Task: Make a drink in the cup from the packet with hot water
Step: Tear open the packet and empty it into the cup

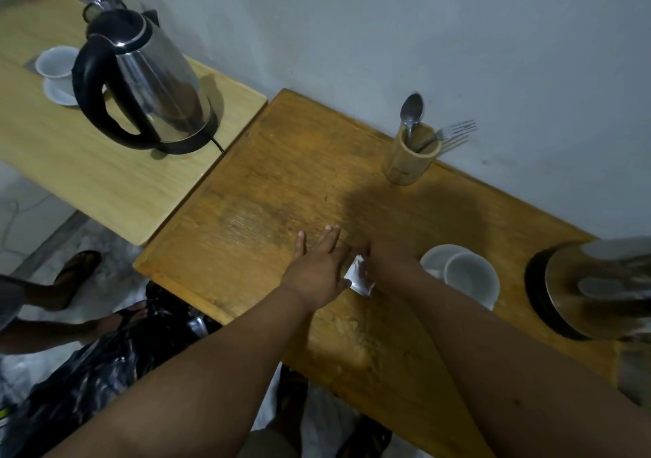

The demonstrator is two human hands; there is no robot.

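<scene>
Head view packet: small, white, crinkled, lying on the darker wooden table between both hands.
Left hand: fingers spread flat, gripping nothing, thumb touching the packet.
Right hand: fingers on the packet; grip unclear.
Cup: white, empty, on a saucer, beside the right hand.
Wooden holder: spoon, forks.

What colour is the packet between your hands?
White, possibly slightly silvery; the packet shows in the head view, between the left hand and right hand.
</scene>
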